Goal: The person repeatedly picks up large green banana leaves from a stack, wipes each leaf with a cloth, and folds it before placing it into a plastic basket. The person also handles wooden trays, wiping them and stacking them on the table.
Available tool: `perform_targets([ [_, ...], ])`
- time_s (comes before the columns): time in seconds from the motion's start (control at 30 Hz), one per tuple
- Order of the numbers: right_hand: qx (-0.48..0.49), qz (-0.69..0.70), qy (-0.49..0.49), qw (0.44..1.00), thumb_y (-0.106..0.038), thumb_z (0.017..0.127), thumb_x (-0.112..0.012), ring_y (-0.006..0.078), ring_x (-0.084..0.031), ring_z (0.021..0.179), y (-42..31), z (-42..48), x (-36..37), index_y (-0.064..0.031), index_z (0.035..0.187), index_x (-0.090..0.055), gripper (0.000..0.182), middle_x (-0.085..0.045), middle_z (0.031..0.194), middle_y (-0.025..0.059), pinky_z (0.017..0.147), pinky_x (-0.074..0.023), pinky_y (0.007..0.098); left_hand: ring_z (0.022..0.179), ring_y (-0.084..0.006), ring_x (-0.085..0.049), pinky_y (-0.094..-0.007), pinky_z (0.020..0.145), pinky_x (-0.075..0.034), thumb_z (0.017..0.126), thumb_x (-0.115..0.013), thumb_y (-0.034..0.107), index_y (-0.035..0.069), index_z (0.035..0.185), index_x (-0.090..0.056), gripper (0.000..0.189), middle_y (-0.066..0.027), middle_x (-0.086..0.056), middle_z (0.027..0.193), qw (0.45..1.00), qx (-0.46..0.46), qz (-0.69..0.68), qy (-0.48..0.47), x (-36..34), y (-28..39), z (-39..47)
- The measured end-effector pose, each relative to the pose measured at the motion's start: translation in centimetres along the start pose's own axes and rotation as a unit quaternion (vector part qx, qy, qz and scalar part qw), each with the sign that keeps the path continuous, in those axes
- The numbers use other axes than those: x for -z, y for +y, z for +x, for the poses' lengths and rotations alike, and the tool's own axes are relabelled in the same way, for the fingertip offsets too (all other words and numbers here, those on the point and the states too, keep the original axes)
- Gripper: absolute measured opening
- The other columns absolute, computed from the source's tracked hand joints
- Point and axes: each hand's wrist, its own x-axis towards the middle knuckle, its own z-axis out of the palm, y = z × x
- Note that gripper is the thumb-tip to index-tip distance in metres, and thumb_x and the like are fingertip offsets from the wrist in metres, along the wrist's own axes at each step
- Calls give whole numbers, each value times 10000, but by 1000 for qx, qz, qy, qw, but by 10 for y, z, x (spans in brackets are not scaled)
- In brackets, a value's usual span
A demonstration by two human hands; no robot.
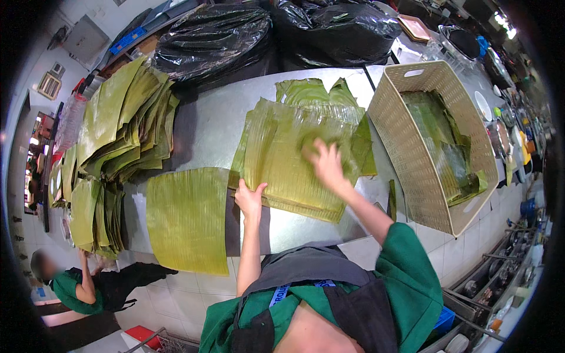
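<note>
A stack of cut banana leaf sheets (291,172) lies in front of me on a stainless steel table (212,114). My left hand (249,198) grips the near left edge of the top sheets, thumb on top. Over the right part of the top sheet, my right hand (327,164) presses down on a blurred, dark greenish pad or cloth (312,140); its exact kind cannot be made out. More leaf pieces (304,90) stick out beyond the stack's far side. To the left, a single squared leaf sheet (187,220) overhangs the table's near edge.
A tall pile of leaf sheets (128,123) stands at left, with a smaller pile (97,216) nearer. At right, a beige plastic basket (406,154) holds leaves. Black plastic bags (212,44) line the far side. Another person (75,282) in green works at lower left.
</note>
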Motion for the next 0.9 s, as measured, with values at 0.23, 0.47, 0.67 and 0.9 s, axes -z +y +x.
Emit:
perform_targets([
  [0.23, -117, 79, 72, 987, 60, 700, -538, 393, -470, 1123, 68, -68, 29, -256, 1192, -624, 591, -472, 1293, 175, 928, -419, 459, 678, -345, -599, -382, 605, -474, 759, -734, 165, -26, 901, -587, 280, -191, -612, 777, 983, -102, -153, 11, 39, 63, 4],
  [0.47, -151, 236, 120, 952, 63, 753, -562, 360, -458, 1162, 70, -42, 45, -193, 1200, -616, 519, -468, 1270, 186, 1013, -349, 423, 850, -101, -554, -236, 753, -450, 896, -620, 112, 37, 1031, -536, 176, -49, -613, 985, 835, -156, -480, 220, 178, 86, 3],
  [0.67, -152, 229, 110, 955, 17, 789, -561, 386, -429, 1166, 57, -23, 36, -267, 1213, -604, 512, -424, 1296, 227, 1005, -344, 426, 923, -137, -595, -272, 815, -475, 869, -665, 165, 0, 1138, -539, 340, -62, -639, 1050, 859, -28, -440, 259, 319, -30, 25],
  [0.9, -175, 193, 69, 963, -16, 817, -582, 406, -405, 1178, 52, -11, 12, -273, 1222, -593, 480, -394, 1338, 228, 1013, -336, 448, 824, -137, -633, -268, 693, -513, 867, -666, 210, -25, 1123, -551, 366, -113, -655, 1008, 976, 54, -211, -23, 321, -203, 113],
])
